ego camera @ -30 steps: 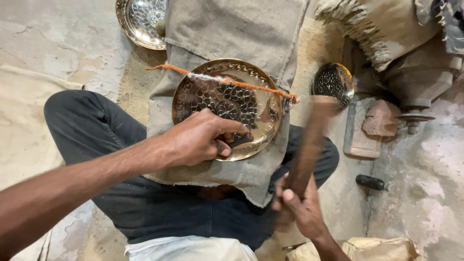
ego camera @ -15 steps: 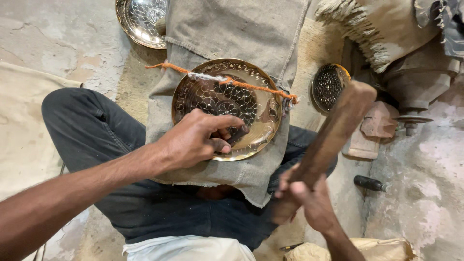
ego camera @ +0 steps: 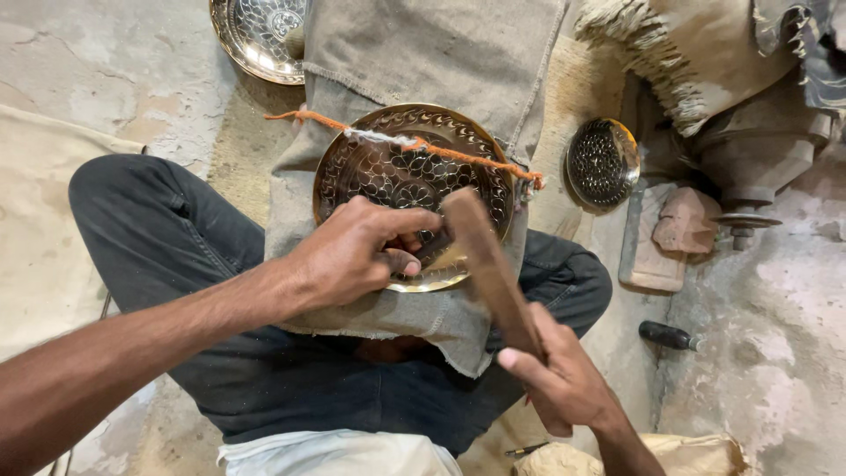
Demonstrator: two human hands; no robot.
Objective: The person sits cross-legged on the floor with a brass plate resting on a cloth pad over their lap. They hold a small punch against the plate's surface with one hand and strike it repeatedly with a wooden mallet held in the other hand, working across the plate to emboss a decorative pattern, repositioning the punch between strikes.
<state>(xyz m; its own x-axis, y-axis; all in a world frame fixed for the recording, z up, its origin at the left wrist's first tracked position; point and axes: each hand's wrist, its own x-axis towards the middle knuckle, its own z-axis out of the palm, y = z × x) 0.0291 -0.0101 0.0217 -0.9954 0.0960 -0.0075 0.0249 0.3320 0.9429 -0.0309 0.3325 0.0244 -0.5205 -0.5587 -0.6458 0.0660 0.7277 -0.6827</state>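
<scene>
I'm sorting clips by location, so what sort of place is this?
Probably a small metal-craft workshop on the floor. An engraved brass plate lies on burlap over the person's lap, the right hand holds a wooden mallet over it, and another plate sits on the bare concrete floor.

We sit cross-legged on a rough, pale concrete floor [ego camera: 106,79] with sandy patches. Directly on it we see a second patterned metal plate [ego camera: 256,35] at the top edge, a small perforated metal dish [ego camera: 602,163] leaning near a flat stone block [ego camera: 656,238], and a dark-handled tool [ego camera: 670,335] lying to the right. A pale cloth sheet [ego camera: 40,247] covers the floor at left.
</scene>
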